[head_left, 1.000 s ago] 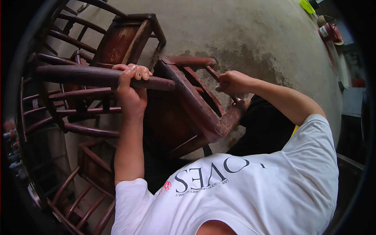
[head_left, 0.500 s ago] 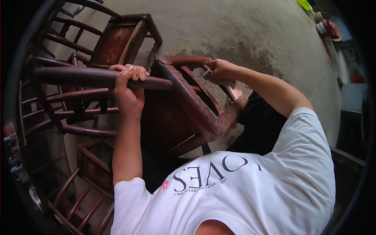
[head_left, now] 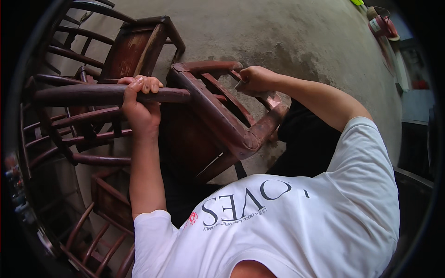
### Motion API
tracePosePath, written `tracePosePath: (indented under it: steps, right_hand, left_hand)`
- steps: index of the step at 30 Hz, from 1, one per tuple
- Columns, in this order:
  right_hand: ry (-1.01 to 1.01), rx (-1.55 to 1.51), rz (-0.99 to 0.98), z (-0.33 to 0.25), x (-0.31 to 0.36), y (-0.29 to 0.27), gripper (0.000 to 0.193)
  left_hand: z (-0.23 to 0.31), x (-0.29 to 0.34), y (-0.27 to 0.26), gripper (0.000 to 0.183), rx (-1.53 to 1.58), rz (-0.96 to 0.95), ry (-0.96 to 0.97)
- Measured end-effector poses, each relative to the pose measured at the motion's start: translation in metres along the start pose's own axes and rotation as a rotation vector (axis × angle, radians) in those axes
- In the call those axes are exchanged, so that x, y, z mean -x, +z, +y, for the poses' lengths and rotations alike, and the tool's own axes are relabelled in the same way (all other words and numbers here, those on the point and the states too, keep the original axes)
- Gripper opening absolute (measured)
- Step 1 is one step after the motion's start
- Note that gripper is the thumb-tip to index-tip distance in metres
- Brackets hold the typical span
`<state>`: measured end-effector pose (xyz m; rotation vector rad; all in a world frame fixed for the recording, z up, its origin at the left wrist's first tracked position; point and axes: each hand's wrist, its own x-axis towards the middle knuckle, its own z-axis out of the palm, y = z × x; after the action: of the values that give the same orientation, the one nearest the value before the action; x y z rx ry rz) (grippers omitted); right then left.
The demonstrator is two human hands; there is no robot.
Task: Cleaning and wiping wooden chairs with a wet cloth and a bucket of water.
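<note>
A dark red-brown wooden chair (head_left: 208,105) lies tipped in front of me, its back to the left and its leg frame to the right. My left hand (head_left: 143,97) is closed around a thick rail of the chair's back. Over at the leg frame, my right hand (head_left: 259,80) is closed in a pinch beside a leg rung. A small greyish edge shows at its fingertips, but what it is cannot be made out. Near that hand, a pale pink patch (head_left: 274,99) shows on the frame; its nature is unclear.
Another worn wooden chair (head_left: 134,48) stands at the far left, and a smaller one (head_left: 111,194) lies at the near left. A red bucket (head_left: 382,27) sits at the far right. Damp dark stains mark the concrete floor (head_left: 296,60).
The chair and both hands appear shifted slightly left, as does the surrounding scene. My right hand has turned a little at the rung, and the greyish edge shows less. Both grips remain closed.
</note>
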<state>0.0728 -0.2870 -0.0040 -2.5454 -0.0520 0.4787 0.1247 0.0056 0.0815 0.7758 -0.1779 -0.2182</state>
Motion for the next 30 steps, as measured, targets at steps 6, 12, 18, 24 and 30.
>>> tracePosePath:
  steps: [6,12,18,24,30]
  right_hand:
    - [0.128,-0.087,-0.51,0.015,0.048,-0.022,0.033]
    - [-0.159,-0.041,-0.096,0.035,0.038,-0.012,0.04]
    - [-0.093,0.021,0.082,0.033,-0.003,0.017,0.038]
    - [0.128,-0.138,0.323,0.026,-0.041,0.035,0.045]
    - [-0.028,-0.46,-0.136,0.057,-0.022,0.008,0.037]
  left_hand:
    - [0.001,0.0,0.001,0.012,-0.051,0.132,0.024]
    - [0.012,-0.012,-0.022,0.008,0.06,-0.014,0.055]
    - [-0.001,-0.004,-0.018,0.008,0.011,-0.048,0.067]
    - [-0.005,-0.003,-0.006,0.01,0.006,-0.014,0.057]
    - [-0.001,0.0,0.0,0.01,-0.002,-0.014,0.047]
